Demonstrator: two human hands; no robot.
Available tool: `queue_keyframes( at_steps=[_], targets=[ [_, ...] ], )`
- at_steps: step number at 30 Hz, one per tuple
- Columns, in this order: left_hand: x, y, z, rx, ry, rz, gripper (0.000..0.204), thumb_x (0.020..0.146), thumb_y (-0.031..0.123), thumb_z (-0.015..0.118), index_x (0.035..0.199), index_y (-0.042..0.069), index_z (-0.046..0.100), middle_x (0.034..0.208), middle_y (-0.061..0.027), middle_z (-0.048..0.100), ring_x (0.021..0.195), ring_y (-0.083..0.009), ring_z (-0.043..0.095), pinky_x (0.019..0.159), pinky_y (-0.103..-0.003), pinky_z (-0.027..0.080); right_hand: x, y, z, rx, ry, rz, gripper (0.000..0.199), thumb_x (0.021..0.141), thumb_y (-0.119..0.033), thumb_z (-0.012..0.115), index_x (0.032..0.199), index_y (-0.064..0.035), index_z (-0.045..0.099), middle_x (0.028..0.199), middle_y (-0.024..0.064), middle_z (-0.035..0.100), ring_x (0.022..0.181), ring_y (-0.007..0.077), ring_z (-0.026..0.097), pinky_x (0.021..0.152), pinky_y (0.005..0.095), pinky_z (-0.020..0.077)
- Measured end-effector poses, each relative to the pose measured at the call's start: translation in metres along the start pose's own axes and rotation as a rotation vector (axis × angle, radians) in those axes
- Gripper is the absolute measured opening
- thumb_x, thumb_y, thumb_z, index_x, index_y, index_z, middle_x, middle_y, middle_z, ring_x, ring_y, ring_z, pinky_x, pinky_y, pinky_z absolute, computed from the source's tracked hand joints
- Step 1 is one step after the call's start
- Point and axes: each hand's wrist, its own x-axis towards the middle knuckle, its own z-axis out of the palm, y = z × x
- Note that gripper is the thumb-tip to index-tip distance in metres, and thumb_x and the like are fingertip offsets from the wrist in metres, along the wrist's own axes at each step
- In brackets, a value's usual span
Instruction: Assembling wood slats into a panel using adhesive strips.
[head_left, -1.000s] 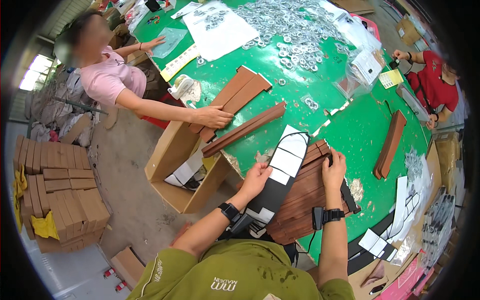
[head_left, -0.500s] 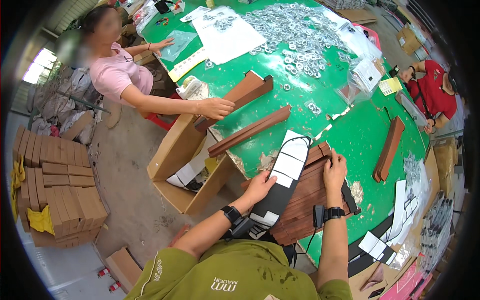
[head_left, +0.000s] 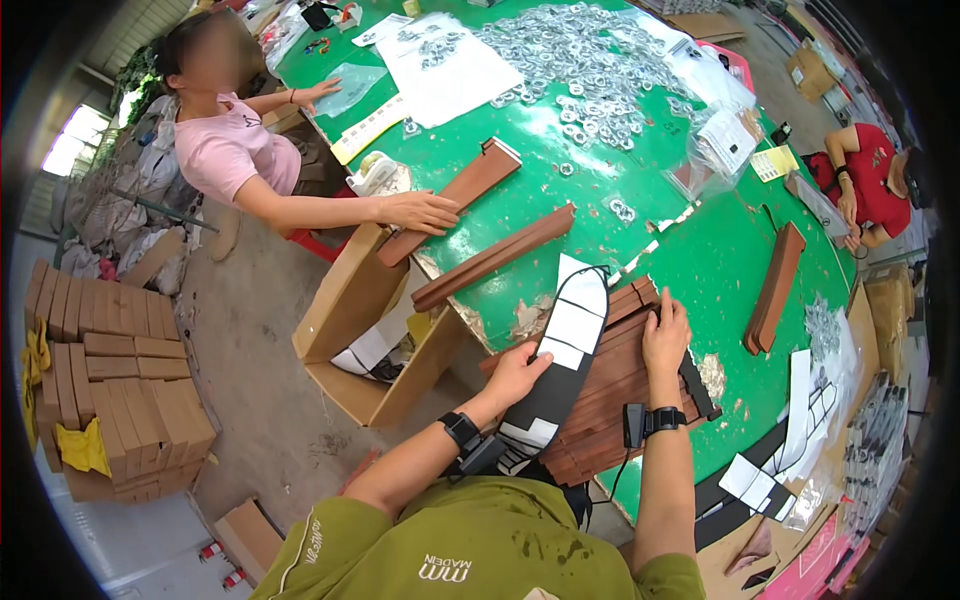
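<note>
My left hand (head_left: 516,380) is closed on a long black curved strip (head_left: 552,402) with a rounded end. White sheets and thin dark cords lie along its face. It is tilted over the left side of a stack of reddish-brown slats (head_left: 612,405) at the table's near edge. At the stack's far right corner, my right hand (head_left: 666,338) touches the slats, fingers stretched forward and thumb apart. Black end pieces (head_left: 697,385) show along the stack's right edge. Both wrists wear black bands with small devices.
Across the green table (head_left: 480,175), a co-worker in pink rests a hand on a brown slat piece (head_left: 465,195). An open carton (head_left: 345,320) stands at the table's left edge. Metal rings (head_left: 590,75) cover the far side. Someone in red (head_left: 880,175) works at right.
The co-worker's brown slat piece has turned and shifted slightly left, its end now facing differently. The person in red has bent lower, hands closer together. My hands stay nearly in place.
</note>
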Motion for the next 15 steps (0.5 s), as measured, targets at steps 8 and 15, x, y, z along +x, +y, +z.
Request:
queue_keyframes(
  at_steps=[8, 15],
  targets=[
    [0.001, -0.007, 0.002, 0.004, 0.041, -0.014, 0.022, 0.099, 0.019, 0.059, 0.106, -0.002, 0.063, 0.091, -0.0031, 0.068, 0.078, -0.0079, 0.060, 0.069, -0.026, 0.051, -0.043, -0.028, -0.026, 0.325, 0.171, -0.218, 0.052, 0.088, -0.007, 0.064, 0.137, 0.0000, 0.049, 0.141, 0.0232, 0.048, 0.130, 0.0399, 0.045, 0.111, 0.0480, 0.0339],
    [0.010, 0.024, 0.010, -0.118, 0.071, -0.009, 0.023, 0.097, 0.016, 0.061, 0.111, -0.003, 0.063, 0.093, -0.0048, 0.069, 0.079, -0.0085, 0.061, 0.069, -0.025, 0.051, -0.095, -0.076, -0.057, 0.608, -0.018, -0.246, 0.030, 0.084, -0.005, 0.068, 0.114, -0.0037, 0.066, 0.121, 0.0147, 0.063, 0.111, 0.0349, 0.059, 0.096, 0.0419, 0.0479]
  ],
)
